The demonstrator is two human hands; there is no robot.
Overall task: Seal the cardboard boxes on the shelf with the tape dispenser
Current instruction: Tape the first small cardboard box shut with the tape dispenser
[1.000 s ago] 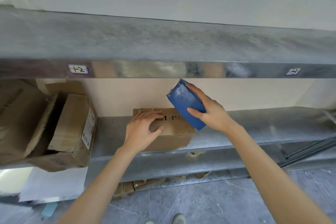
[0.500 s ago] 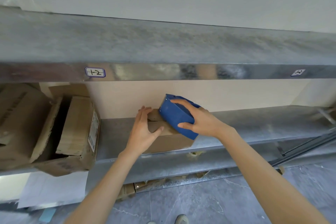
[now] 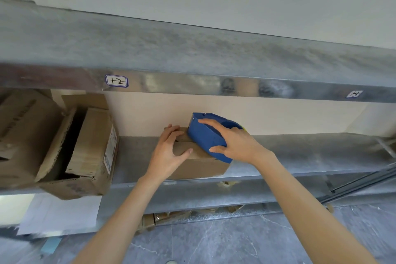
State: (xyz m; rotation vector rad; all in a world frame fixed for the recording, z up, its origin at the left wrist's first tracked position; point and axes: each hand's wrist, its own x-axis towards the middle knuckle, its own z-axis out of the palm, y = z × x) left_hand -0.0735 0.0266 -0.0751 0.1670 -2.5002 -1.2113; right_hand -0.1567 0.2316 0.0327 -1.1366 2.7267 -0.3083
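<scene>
Small brown cardboard box (image 3: 199,167) at the shelf (image 3: 300,152) front edge, flaps down, contents hidden. Left hand (image 3: 167,154) flat on its top, fingers straight; right hand (image 3: 235,141) gripping blue tape dispenser (image 3: 205,137) pressed there. At the left end, torn open carton (image 3: 70,186) holding a labelled box (image 3: 92,141).

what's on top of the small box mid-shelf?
The blue tape dispenser, gripped by the right hand, sits on the box top; the left hand presses flat beside it. Whether tape is laid beneath them is hidden.
</scene>
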